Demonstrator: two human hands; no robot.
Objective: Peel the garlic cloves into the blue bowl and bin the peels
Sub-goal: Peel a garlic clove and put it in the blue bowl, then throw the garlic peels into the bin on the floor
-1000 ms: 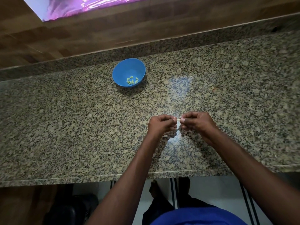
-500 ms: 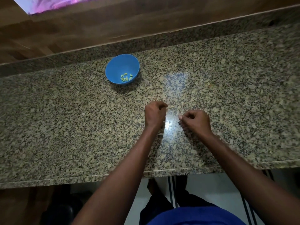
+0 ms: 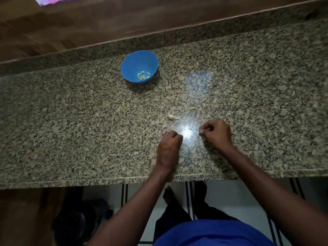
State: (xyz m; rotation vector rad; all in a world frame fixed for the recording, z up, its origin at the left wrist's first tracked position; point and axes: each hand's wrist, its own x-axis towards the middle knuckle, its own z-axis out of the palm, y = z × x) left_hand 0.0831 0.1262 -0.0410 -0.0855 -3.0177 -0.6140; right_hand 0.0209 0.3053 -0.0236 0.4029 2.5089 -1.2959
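From the head camera, the person is resting both fists on the counter (image 3: 71,121), well short of the blue bowl (image 3: 139,66), which is holding a few peeled pieces (image 3: 143,76). The left hand (image 3: 170,144) is curling its fingers over something small and pale; the right hand (image 3: 216,134) is curling too, around what I cannot tell. An unpeeled clove (image 3: 173,117) is lying between hands and bowl. Picking it up by the tip looks best, so the skin tears cleanly.
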